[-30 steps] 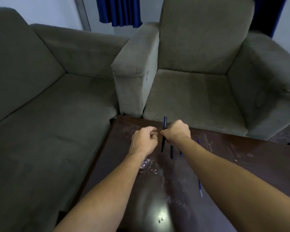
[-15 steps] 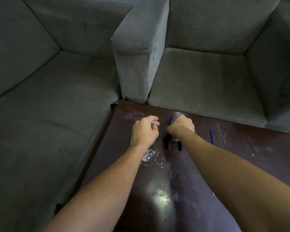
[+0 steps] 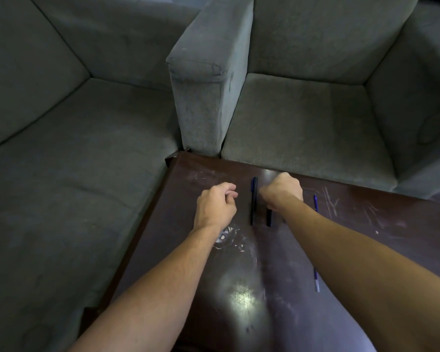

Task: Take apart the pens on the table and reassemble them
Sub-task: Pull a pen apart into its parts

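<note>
From my remote seat, I saw the left hand (image 3: 215, 205) hovering over the dark desk (image 3: 239, 288) with its fingers curled loosely inward toward the palm; whether anything small sat inside that curl I could not tell. Just to its right, a long dark pen (image 3: 254, 200) lay flat on the desk, pointing away from me, untouched by either hand, with a faint blue edge along its far end. Beside that, the right hand (image 3: 282, 191) was closed into a fist, knuckles up, and a short black pen piece (image 3: 269, 217) stuck out from beneath its near side; the fist seemed clamped on it, though the upper part was hidden under the hand. Farther right, a thin blue pen part (image 3: 315, 202) lay on the scratched wood, its lower end cut off by the right forearm. Near the forearm's inner edge, a slim blue-and-pale refill (image 3: 316, 282) showed only partly, the rest covered by the arm. The dim light made the pen details hard to read.
</note>
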